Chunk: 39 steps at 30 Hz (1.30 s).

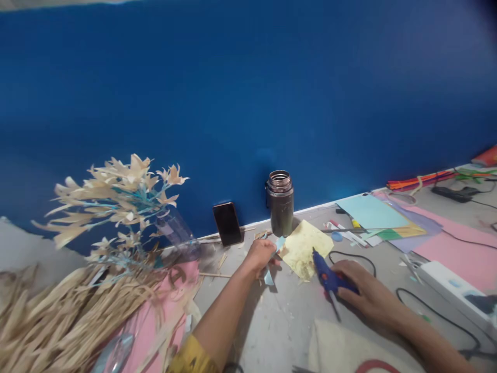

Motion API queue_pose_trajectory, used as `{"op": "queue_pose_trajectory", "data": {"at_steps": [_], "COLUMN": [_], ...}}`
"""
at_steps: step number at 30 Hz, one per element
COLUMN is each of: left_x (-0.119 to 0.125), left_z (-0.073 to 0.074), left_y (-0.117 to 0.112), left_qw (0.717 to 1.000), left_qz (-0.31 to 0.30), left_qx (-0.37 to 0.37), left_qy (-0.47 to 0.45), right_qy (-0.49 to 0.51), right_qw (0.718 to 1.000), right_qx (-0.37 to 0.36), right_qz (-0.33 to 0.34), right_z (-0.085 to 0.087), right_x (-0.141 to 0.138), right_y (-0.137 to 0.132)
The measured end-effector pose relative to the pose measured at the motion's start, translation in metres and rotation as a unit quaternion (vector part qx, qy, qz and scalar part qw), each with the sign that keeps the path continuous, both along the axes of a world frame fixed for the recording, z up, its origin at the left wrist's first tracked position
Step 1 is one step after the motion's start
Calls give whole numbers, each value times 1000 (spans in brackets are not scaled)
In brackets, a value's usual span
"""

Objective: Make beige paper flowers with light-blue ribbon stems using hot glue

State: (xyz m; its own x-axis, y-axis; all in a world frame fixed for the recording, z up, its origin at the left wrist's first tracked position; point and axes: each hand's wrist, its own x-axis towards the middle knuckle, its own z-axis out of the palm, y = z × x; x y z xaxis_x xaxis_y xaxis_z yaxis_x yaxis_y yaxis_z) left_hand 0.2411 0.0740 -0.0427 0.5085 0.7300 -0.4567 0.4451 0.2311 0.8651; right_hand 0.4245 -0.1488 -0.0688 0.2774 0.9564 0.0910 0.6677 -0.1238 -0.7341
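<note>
My left hand [263,256] is closed on a light blue paper strip [279,243]; one end sticks up past the fingers, and a pale blue piece [268,278] shows below them. My right hand [363,290] is wrapped around a blue hot glue gun [330,277], whose nozzle points up and left. A glue stick [334,305] or leg-like rod juts out below it; I cannot tell which. The nozzle is over the edge of a yellow paper sheet [306,243] marked with dried blobs, lying between both hands.
Behind stand an open dark flask [281,207] and a phone [227,224] leaning on the blue wall. At left are pale husk-like flowers [132,181] and a heap of dry strips [70,321]. Coloured paper sheets [375,212], a black cord [435,311] and a white power strip [454,285] lie right.
</note>
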Motion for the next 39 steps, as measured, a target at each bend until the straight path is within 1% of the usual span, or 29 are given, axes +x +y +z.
{"op": "queue_pose_trajectory", "data": {"at_steps": [2, 3, 5, 6, 7, 8, 10, 12, 16, 18, 22, 25, 27, 31, 35, 39], "left_x": [0, 0, 0, 0, 1, 1, 1, 0, -4, -4, 4, 9, 9, 7, 7, 7], "left_z": [-1, -1, -3, -4, -5, -7, -9, -10, -6, -3, -3, -5, -5, -3, -2, -5], "left_y": [0, -2, -5, -7, -10, -12, -17, -19, -18, -12, 0, 4, 3, -1, -1, 0], "left_qw": [1000, 1000, 999, 998, 998, 997, 994, 994, 997, 996, 985, 975, 968, 960, 958, 959], "left_qz": [4, 9, 21, 26, 29, 30, 24, 12, -44, -68, -99, -113, -119, -120, -115, -117], "left_qx": [8, 15, 30, 36, 42, 50, 71, 85, 56, 56, 129, 161, 181, 207, 219, 220], "left_qy": [-4, -7, -21, -33, -46, -59, -76, -72, -31, -8, 66, 103, 124, 145, 145, 138], "right_qy": [122, 195, 336, 387, 419, 429, 407, 363, 238, 184, 144, 127, 121, 110, 119, 111], "right_qw": [992, 979, 939, 917, 902, 897, 908, 928, 970, 982, 988, 991, 992, 992, 990, 991], "right_qx": [19, 26, 41, 52, 65, 74, 82, 68, 4, -17, -42, -46, -43, -54, -77, -80], "right_qz": [-32, -46, -67, -74, -79, -78, -65, -51, -52, -51, -34, -3, 14, 19, 22, 11], "right_z": [2, 4, 14, 20, 25, 30, 35, 34, 26, 27, 37, 41, 38, 30, 26, 23], "right_x": [10, 13, 13, 11, 8, 3, -9, -22, -36, -35, -28, -27, -28, -32, -34, -27], "right_y": [-5, -6, -7, -6, -4, 0, 8, 18, 32, 35, 39, 49, 56, 66, 69, 67]}}
